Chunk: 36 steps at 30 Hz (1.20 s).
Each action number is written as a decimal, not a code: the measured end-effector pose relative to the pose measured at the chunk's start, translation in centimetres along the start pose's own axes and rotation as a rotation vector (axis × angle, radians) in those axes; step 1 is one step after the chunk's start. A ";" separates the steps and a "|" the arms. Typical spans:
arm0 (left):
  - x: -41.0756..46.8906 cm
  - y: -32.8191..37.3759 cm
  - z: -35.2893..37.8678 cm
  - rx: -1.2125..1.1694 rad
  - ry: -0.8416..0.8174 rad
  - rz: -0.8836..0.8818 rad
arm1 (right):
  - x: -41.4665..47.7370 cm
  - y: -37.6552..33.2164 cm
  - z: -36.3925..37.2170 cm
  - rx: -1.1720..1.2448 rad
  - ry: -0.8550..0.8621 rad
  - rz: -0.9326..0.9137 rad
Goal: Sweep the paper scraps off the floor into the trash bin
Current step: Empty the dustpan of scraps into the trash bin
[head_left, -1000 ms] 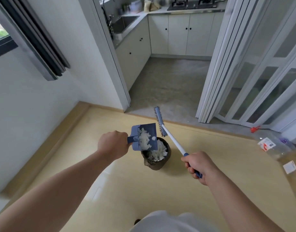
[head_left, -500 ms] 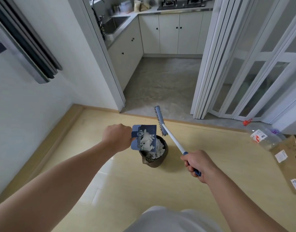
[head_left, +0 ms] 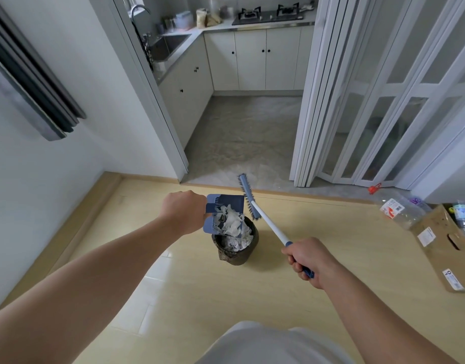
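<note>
left hand [head_left: 183, 209]: fist wrapped round the handle of the dustpan [head_left: 226, 200], pan tipped over the trash bin [head_left: 236, 258], centre of frame | right hand [head_left: 305, 256]: gripping the end of the brush [head_left: 269, 223], head raised beside the pan | paper scraps [head_left: 231, 223]: in pan and bin, probably very light and soft, may cling or flutter; keep hold of the stiff handle, tip slowly

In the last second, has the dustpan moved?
Yes. The dustpan has shifted slightly rightward over the trash bin, covering more of its mouth, and tipped steeper.
</note>
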<state>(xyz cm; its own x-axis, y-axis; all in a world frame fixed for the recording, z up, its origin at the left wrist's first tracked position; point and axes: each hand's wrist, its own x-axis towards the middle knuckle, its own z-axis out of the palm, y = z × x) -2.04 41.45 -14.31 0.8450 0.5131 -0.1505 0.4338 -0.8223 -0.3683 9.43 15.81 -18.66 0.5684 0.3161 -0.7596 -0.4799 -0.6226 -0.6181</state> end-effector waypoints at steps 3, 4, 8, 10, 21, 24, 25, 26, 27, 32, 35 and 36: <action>-0.2 0.0 0.0 0.000 0.004 0.007 | -0.1 0.2 -0.1 -0.005 0.009 0.001; -0.3 -0.1 0.0 0.000 0.004 0.008 | -0.1 0.2 -0.1 -0.007 0.012 -0.001; -0.6 -0.3 0.4 -0.007 -0.009 0.007 | -0.3 0.3 -0.1 -0.006 0.023 -0.003; -0.7 -0.3 0.6 0.014 -0.004 0.026 | -0.3 0.4 0.0 -0.005 0.027 -0.001; -1.1 0.6 2.0 0.074 -0.053 0.085 | -0.2 0.4 0.2 -0.014 0.023 -0.009; -1.4 0.7 2.1 0.077 -0.051 0.108 | -0.3 0.3 0.2 -0.014 0.021 -0.006; -1.4 0.8 2.1 0.078 -0.052 0.115 | -0.3 0.3 0.3 -0.008 0.019 -0.005; -1.3 0.9 2.2 0.078 -0.053 0.119 | -0.3 0.3 0.3 -0.004 0.017 -0.004; -1.3 0.9 2.2 0.077 -0.055 0.118 | -0.3 0.3 0.3 -0.002 0.016 -0.003; -1.1 0.9 2.4 0.094 -0.065 0.128 | -0.2 0.2 0.4 -0.004 0.021 -0.001; -0.9 1.1 2.4 0.107 -0.058 0.127 | -0.1 0.1 0.5 -0.008 0.021 -0.001; -0.8 1.1 2.3 0.103 -0.059 0.127 | -0.1 0.1 0.5 -0.008 0.024 0.000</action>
<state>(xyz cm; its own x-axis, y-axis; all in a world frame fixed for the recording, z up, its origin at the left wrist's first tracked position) -2.99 40.68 -16.74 0.8699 0.4230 -0.2538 0.2879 -0.8532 -0.4350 9.01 16.06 -18.74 0.5843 0.2992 -0.7543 -0.4745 -0.6282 -0.6167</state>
